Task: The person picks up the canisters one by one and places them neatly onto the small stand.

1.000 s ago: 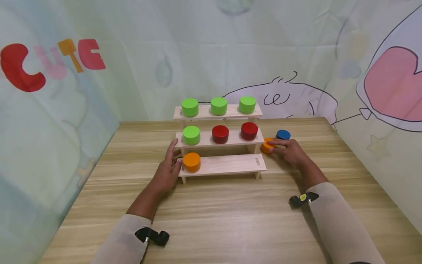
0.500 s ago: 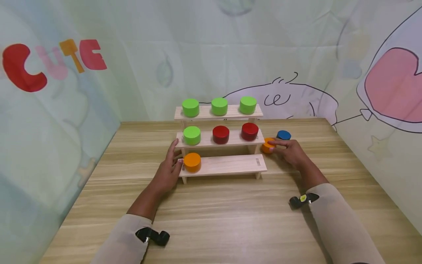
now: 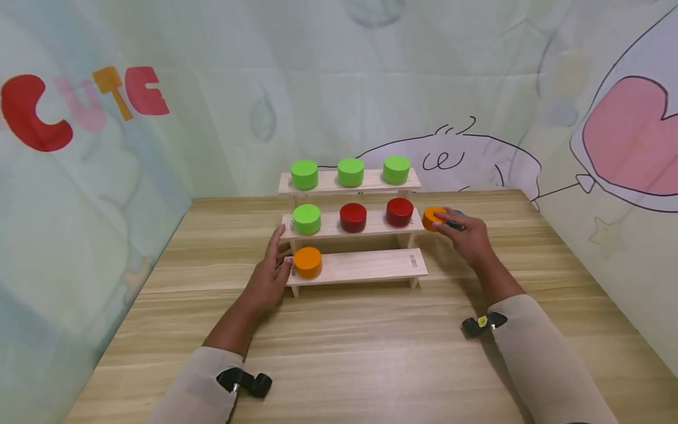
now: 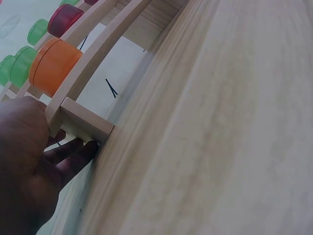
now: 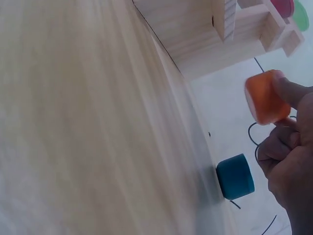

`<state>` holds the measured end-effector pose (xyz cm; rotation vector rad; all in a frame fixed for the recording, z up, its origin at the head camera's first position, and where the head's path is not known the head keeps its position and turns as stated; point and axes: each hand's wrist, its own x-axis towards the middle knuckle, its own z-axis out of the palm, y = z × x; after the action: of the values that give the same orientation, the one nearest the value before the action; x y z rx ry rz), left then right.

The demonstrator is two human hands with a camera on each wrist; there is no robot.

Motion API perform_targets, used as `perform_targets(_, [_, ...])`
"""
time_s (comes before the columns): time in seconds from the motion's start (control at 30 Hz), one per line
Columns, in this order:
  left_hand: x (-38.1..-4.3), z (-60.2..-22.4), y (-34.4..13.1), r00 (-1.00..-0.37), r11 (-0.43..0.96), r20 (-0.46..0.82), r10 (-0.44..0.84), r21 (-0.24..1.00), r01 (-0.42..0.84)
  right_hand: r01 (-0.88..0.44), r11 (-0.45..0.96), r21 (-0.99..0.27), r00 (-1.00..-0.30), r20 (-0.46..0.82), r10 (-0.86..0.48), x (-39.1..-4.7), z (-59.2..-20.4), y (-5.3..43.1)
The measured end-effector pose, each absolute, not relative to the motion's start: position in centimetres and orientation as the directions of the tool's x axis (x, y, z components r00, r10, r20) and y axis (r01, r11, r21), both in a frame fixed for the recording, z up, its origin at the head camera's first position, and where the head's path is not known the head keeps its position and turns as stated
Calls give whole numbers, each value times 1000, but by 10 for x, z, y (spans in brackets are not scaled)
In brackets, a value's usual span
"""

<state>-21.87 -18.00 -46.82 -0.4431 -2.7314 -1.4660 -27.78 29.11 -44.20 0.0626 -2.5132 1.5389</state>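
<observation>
My right hand [image 3: 468, 238] pinches an orange round block [image 5: 264, 98] between thumb and fingers. In the right wrist view, the block is raised off the table beside the rack's right end. Behind that hand a blue round block [image 5: 235, 177] sits on the table, mostly covered in the head view. My left hand [image 3: 270, 280] grips the left end of the three-tier wooden rack [image 3: 365, 267], its thumb by the lowest shelf. A second orange block [image 3: 308, 262] stands on that shelf's left end, close to the thumb.
On the middle shelf are a green block [image 3: 306, 219] and two red blocks [image 3: 353, 218]. Three green blocks [image 3: 351, 172] line the top shelf. A printed cloth backdrop [image 3: 228, 118] rises behind and beside the wooden table [image 3: 360, 353].
My right hand has raised the orange block off the table and shifted it slightly back. It now covers more of the blue block. The left hand stays at the rack.
</observation>
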Motion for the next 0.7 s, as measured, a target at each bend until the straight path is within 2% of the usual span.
perform_targets(0.2, [-218,-466,-179,-964,525,124,235,819,233,-228,359,-905,-939,302,163,-273,-435,281])
perform_targets(0.47, [-218,-467,-178,-965,521,118,234,823,227,-269,255,-929,-903,335,268,-266,-423,271])
perform_targets(0.7, [-218,-468,-179,-965,513,118,235,828,226,-308,207,-929,-889,358,285,-263,-416,264])
